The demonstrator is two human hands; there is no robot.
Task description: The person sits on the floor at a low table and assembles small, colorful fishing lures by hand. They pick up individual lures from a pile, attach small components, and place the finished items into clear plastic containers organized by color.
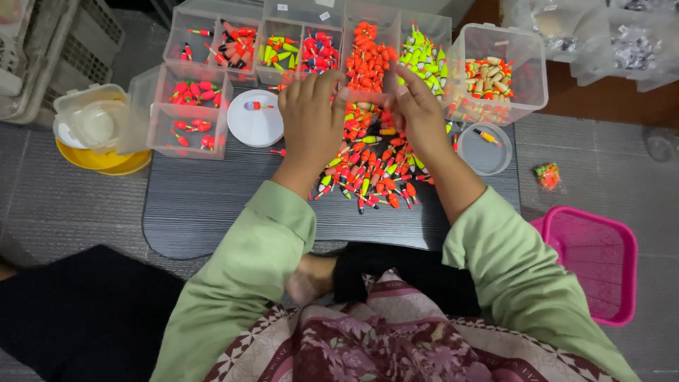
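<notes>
Item: sorting station seen from above, on a dark grey ribbed low surface. Loose stock: a heap of small plastic fishing floats in orange, red and yellow-green lies at the centre of the surface, unsorted, directly under and below both hands. Left hand: palm down, fingers curled, fingertips at the top edge of the heap; whether it grips a float cannot be told. Right hand: palm down, fingers partly bent and pinched towards the left hand; its hold likewise cannot be told. Sorted stock: a row of clear plastic compartment boxes along the far edge holds floats grouped by colour, one orange compartment well filled; a clear box of red floats stands at the left, and a clear tub of beige-and-orange floats at the right. Two round white lids and each carry a single float. Progress, judged: several compartments are stocked, but a sizeable heap remains, so the sorting looks partly done. Also present: pink plastic basket on the floor at right.
</notes>
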